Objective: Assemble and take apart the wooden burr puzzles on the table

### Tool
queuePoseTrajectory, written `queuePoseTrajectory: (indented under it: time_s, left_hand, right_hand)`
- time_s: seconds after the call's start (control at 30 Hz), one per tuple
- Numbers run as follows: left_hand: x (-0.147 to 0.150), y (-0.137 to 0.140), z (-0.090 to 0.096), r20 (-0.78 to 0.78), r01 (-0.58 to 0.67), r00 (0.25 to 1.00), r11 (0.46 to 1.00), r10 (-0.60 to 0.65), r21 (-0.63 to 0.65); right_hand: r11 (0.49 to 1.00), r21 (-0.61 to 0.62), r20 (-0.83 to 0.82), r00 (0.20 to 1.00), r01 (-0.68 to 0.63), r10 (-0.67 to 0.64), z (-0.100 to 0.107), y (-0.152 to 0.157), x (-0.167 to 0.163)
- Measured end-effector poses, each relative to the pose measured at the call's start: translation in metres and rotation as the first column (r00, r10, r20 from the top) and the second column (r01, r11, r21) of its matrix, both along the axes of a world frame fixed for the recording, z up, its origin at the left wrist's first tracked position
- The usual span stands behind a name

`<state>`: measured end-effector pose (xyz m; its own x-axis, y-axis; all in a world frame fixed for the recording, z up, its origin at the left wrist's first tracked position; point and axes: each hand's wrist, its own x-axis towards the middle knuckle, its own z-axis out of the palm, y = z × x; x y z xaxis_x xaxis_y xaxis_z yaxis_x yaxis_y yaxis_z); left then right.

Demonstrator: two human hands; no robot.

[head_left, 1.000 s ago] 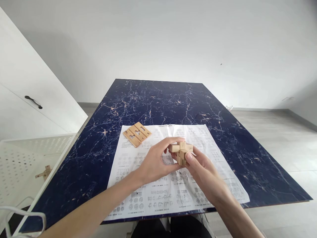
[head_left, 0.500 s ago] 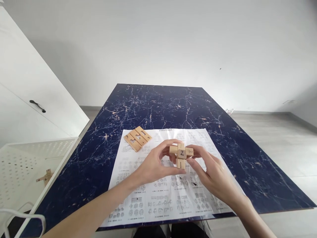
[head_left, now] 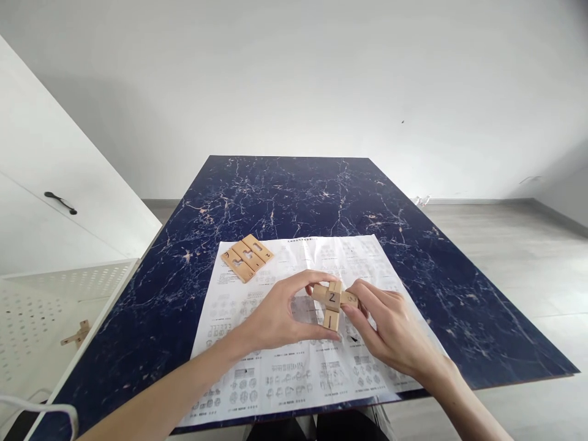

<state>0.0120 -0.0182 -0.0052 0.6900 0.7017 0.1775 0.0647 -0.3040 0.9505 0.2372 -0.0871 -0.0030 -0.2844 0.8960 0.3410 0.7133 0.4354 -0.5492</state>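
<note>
A cross-shaped wooden burr puzzle (head_left: 332, 298) is held above the printed sheet, its blocks marked 1, 2 and 3. My left hand (head_left: 294, 309) grips it between thumb and fingers, the thumb under the lower block marked 1 and the fingers at the top. With thumb and fingers, my right hand (head_left: 381, 312) pinches the end of the block marked 3 on the right side. Some fingertips are hidden behind the puzzle. Up and left of my left hand, several numbered wooden pieces with notches (head_left: 248, 257) lie side by side on the sheet.
The creased instruction sheet (head_left: 275, 392) lies at the near side of the dark blue marbled table (head_left: 285, 196). To the left stands a white perforated basket (head_left: 101, 288) with another wooden cross (head_left: 79, 334) in it. A white cabinet (head_left: 82, 153) is farther back.
The puzzle is tilted and sits slightly lower in view. The block marked 3 has turned, and my right fingers have closed further round its end.
</note>
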Motion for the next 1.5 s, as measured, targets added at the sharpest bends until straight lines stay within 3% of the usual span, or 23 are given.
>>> queuePoseTrajectory:
  time_s: [0.17,0.37,0.57,1.1,1.23,1.33,1.4,1.5]
  left_hand:
    - [-0.001,-0.001,0.001,-0.050,-0.069,0.996,0.995,0.073,0.076]
    - [0.000,-0.003,-0.003,0.014,-0.099,0.995,0.967,0.099,0.234]
    - [-0.001,-0.002,-0.010,0.049,-0.111,0.994,0.911,0.100,0.398]
    - [-0.003,0.000,-0.002,-0.059,-0.118,0.990,0.984,0.126,0.134]
    - [-0.004,0.001,-0.002,-0.102,-0.199,0.971,0.967,0.217,0.160]
    - [-0.004,0.003,-0.008,-0.129,-0.312,0.926,0.912,0.354,0.266]
    - [-0.007,0.008,-0.014,-0.140,-0.357,0.890,0.853,0.435,0.381]
    - [-0.014,0.021,-0.021,-0.173,-0.357,0.825,0.735,0.537,0.577]
  right_hand:
    - [0.979,-0.193,-0.168,0.981,0.060,-0.093,-0.002,-0.002,-0.010]
    - [0.898,-0.439,-0.375,0.903,0.026,-0.210,-0.003,-0.003,-0.021]
    - [0.860,-0.510,-0.442,0.859,-0.003,-0.259,-0.003,-0.003,-0.025]
    - [0.866,-0.500,-0.474,0.840,-0.010,-0.264,0.000,0.004,-0.019]
    - [0.877,-0.465,-0.437,0.831,0.119,-0.344,-0.002,0.017,0.004]
    - [0.873,-0.395,-0.322,0.847,0.286,-0.423,-0.010,0.035,0.031]
    - [0.831,-0.338,-0.160,0.844,0.441,-0.512,-0.017,0.048,0.047]
    - [0.743,-0.227,0.141,0.776,0.630,-0.615,-0.027,0.066,0.064]
